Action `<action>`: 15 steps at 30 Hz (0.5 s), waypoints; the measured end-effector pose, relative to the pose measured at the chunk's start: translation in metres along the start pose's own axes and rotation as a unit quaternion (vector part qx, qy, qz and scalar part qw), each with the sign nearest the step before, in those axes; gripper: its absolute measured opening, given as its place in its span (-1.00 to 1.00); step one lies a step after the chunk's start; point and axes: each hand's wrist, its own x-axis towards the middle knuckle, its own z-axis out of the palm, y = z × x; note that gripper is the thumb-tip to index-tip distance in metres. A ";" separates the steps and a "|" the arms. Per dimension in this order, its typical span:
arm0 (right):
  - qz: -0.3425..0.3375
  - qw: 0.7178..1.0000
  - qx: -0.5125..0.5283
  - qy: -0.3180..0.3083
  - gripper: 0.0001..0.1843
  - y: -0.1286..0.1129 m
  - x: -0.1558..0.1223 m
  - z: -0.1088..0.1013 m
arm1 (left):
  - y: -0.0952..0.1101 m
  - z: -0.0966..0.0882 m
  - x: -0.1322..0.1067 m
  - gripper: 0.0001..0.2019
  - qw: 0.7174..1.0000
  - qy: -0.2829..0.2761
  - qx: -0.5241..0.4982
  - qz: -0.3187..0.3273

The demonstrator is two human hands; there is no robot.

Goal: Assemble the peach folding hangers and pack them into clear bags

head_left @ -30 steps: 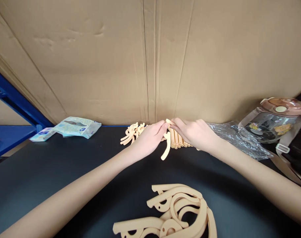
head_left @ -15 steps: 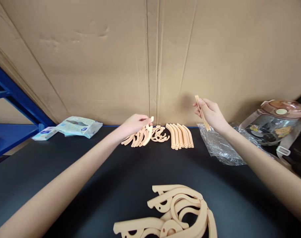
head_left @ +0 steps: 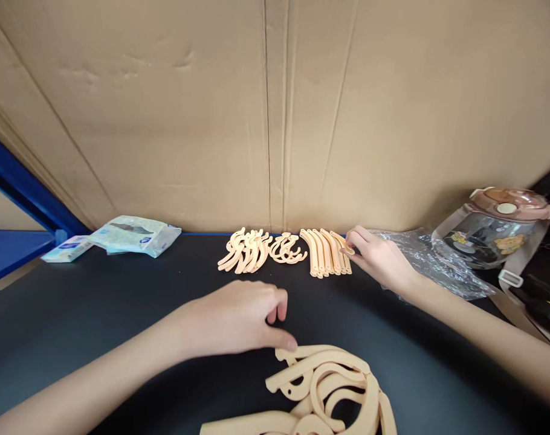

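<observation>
My left hand [head_left: 239,317] is over the near pile of beige folding hangers [head_left: 323,362], its thumb tip at the end of the topmost one. Its fingers are bent and parted from the thumb, with nothing between them. My right hand [head_left: 381,257] is at the right end of a neat row of curved beige hanger arms [head_left: 323,251], its fingers pinching a hanger arm [head_left: 346,248] there. Left of that row lie small hook pieces [head_left: 286,249] and a heap of S-curved beige pieces [head_left: 245,251].
A crumpled clear plastic bag [head_left: 424,260] lies behind my right hand, with a strapped clear water bottle [head_left: 497,235] beside it. Tissue packs [head_left: 134,234] sit at the back left, by a blue metal frame [head_left: 25,187]. A cardboard wall [head_left: 188,121] rises behind the black table [head_left: 121,290].
My left hand has come back from the S-curved heap to the near hangers, and the small piece it held is gone from it. My right hand has lowered its hanger arm to the row's right end.
</observation>
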 end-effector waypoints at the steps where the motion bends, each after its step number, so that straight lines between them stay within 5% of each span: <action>1: 0.003 1.000 -0.001 -0.004 -0.82 0.000 -0.002 0.004 | 0.004 0.004 -0.006 -0.64 1.000 -0.029 0.009 0.007; 9: -0.020 0.996 0.075 -0.036 -0.83 0.004 -0.003 0.010 | 0.006 0.020 -0.009 -0.82 0.997 -0.083 0.007 0.003; 15: -0.013 0.992 0.116 -0.041 -0.70 0.010 -0.007 0.012 | 0.007 0.023 -0.010 -0.84 0.997 -0.062 0.034 0.027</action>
